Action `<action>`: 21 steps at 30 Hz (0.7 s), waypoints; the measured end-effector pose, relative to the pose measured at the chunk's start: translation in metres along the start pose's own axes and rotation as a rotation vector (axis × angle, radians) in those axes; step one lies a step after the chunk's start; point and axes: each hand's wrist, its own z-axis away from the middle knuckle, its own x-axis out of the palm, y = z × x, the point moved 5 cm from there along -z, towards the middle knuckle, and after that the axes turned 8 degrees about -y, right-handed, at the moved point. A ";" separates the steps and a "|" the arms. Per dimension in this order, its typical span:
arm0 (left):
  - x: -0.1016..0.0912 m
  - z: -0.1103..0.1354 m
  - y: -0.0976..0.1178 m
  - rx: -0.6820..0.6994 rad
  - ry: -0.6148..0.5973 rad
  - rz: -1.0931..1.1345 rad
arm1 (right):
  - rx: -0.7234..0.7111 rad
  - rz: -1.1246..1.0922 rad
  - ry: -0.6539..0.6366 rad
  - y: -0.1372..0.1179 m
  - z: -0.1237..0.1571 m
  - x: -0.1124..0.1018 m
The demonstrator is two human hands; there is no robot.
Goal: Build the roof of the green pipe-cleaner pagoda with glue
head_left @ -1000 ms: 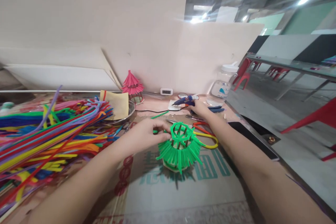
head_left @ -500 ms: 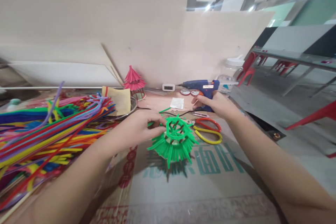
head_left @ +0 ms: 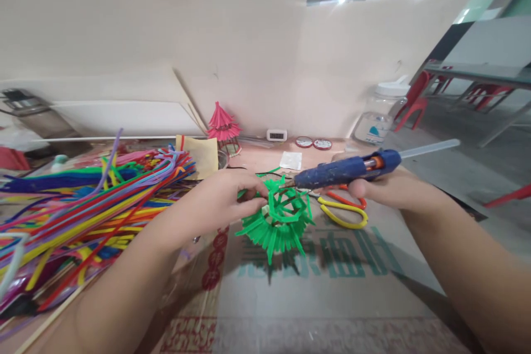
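My left hand (head_left: 238, 197) pinches the left side of a green pipe-cleaner pavilion model (head_left: 276, 229), whose fringed roof flares out below an open ring. Its shadow falls on the cardboard under it. In my right hand (head_left: 390, 185) is a blue hot glue gun (head_left: 338, 171), with a clear glue stick (head_left: 431, 147) poking out of its back. The nozzle points left and is at the upper right edge of the green ring; whether it touches I cannot tell. Scissors (head_left: 344, 215) with red and yellow handles lie behind and below the gun, partly hidden.
Many coloured pipe cleaners (head_left: 103, 204) are heaped at the left. Along the wall stand a pink pavilion model (head_left: 223, 124), a small digital clock (head_left: 276, 135), two round red-rimmed tins (head_left: 313, 143) and a clear jar (head_left: 377, 113). A white packet (head_left: 291, 160) lies in front of them.
My right hand has lifted the glue gun from the back of the table and brought it forward, nozzle at the green ring. My left hand keeps its hold. The view has shifted slightly.
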 end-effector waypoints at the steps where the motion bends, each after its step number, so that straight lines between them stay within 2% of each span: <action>1: 0.000 0.001 0.001 -0.010 0.000 -0.015 | -0.003 -0.002 0.003 -0.003 0.000 0.002; 8: -0.003 0.003 0.009 -0.038 0.030 -0.128 | 0.026 0.048 0.037 -0.027 -0.006 0.013; 16: -0.002 0.002 0.010 -0.033 0.029 -0.133 | -0.005 0.139 0.120 -0.031 -0.008 0.009; 21: -0.002 0.003 0.010 -0.032 0.021 -0.126 | -0.015 0.136 0.108 -0.033 -0.008 0.011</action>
